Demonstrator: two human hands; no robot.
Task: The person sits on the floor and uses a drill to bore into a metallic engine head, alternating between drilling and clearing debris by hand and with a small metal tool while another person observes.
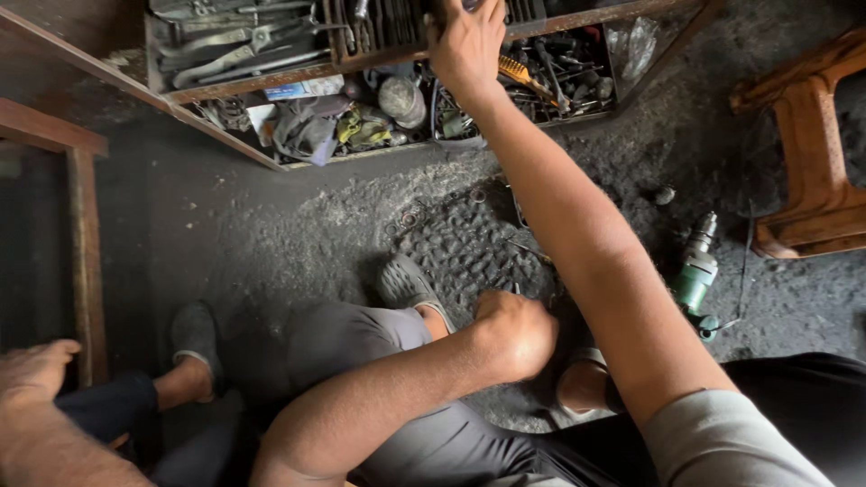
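Over toolbox (244, 88): right hand (466, 41) gripping tray edge; left hand (514, 334) fisted, contents unclear; pale blue packet (304, 88) beneath tray.

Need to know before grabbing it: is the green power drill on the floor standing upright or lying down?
Lying down. The green drill rests on its side on the dark floor, nose pointing up-frame, right of the right arm, untouched by either hand.

The right hand's (466, 41) fingertips vanish into the tool shelf (253, 86), cut by the top edge; its grasp is unclear.
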